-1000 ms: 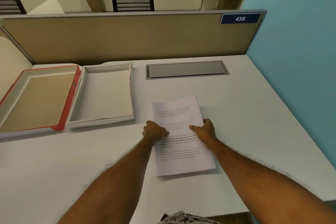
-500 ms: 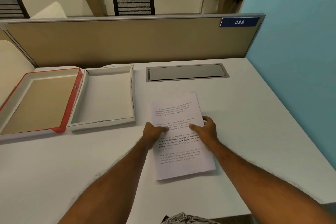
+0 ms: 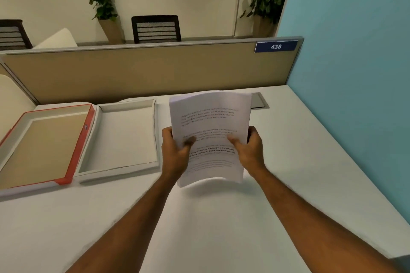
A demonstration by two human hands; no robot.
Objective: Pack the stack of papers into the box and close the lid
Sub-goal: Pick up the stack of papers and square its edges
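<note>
A stack of printed white papers hangs in the air above the white desk, bowed slightly. My left hand grips its left edge and my right hand grips its right edge, thumbs on top. To the left lies the open white box, its tray bare inside. Joined to the box's left side is its red-edged lid, lying flat with the tan inner face up.
A tan partition with a blue "438" tag closes the desk's back. A grey cable hatch is partly hidden behind the papers. A teal wall runs along the right. Chairs and plants stand beyond the partition.
The papers lay flat on the desk under both hands; now both hands have gripped the side edges and lifted the stack off the desk. The head camera has tilted up.
</note>
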